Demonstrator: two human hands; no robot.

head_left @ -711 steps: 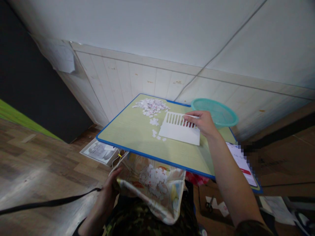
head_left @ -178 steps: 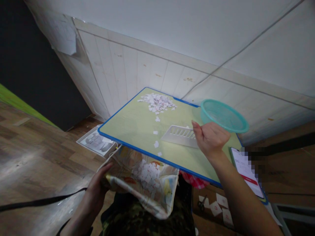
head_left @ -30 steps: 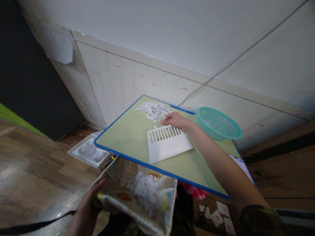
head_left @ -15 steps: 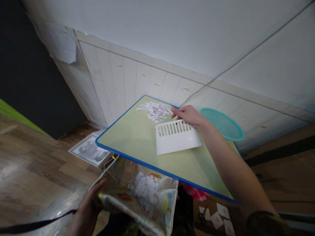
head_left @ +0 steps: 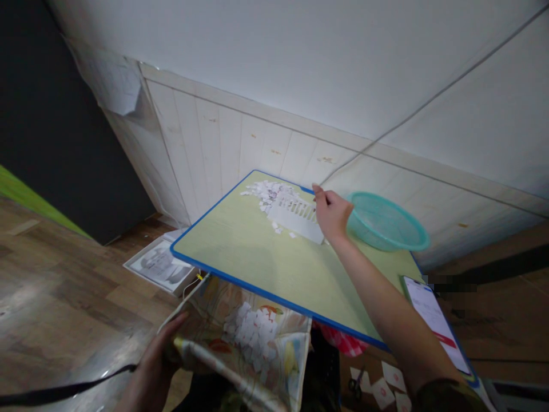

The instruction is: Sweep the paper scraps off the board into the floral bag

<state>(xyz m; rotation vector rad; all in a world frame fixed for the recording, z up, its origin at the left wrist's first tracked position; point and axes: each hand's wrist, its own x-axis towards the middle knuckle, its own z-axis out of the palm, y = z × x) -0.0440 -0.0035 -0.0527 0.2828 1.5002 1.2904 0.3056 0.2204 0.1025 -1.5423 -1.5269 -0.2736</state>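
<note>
My right hand [head_left: 333, 214] is closed on the end of a white slotted plastic scraper [head_left: 295, 222], above the light green table [head_left: 231, 246]. Against the scraper's slotted edge lies a pile of small white paper scraps [head_left: 259, 189], which it partly covers. A few loose scraps [head_left: 277, 229] are on its near side. Below the table's front edge, my left hand [head_left: 156, 360] grips the side of a fruit-patterned cloth [head_left: 217, 300]. More paper scraps [head_left: 253, 332] are heaped in the cloth. The fingers of that hand are partly hidden.
A turquoise plastic basket [head_left: 386, 220] stands at the table's back right, near the wall. A lit phone [head_left: 435, 320] lies along the right edge. Lower down are scissors [head_left: 355, 386] and several white cards [head_left: 383, 393]. An open white box [head_left: 158, 266] is on the floor, left.
My right hand has drawn the scraper back toward the wall, tilting it onto the pile. A few scraps now show on its near side. The phone has come into view. My left hand stays put.
</note>
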